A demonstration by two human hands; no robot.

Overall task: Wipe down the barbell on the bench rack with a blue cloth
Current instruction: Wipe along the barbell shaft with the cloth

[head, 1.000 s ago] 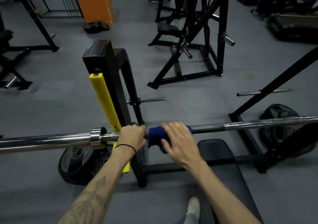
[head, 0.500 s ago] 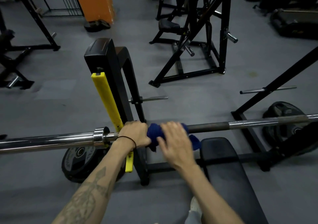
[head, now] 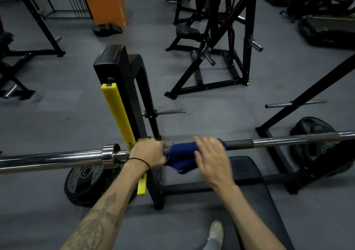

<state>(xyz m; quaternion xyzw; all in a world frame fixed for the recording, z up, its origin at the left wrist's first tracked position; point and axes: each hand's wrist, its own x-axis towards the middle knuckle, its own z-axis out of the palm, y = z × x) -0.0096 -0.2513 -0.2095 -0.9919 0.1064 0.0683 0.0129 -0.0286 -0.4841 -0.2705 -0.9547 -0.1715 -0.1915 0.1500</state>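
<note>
We see the barbell lying across the view on the rack, running from the chrome sleeve at the left edge to the right edge, above the black bench. Our left hand grips the bar just right of the collar, fingers curled round it beside the yellow guard. The blue cloth is draped over the bar, touching the left hand. Our right hand lies on the cloth with fingers over it and the bar; it is blurred, so we cannot tell how tightly they curl. A plate leans at the rack's foot.
</note>
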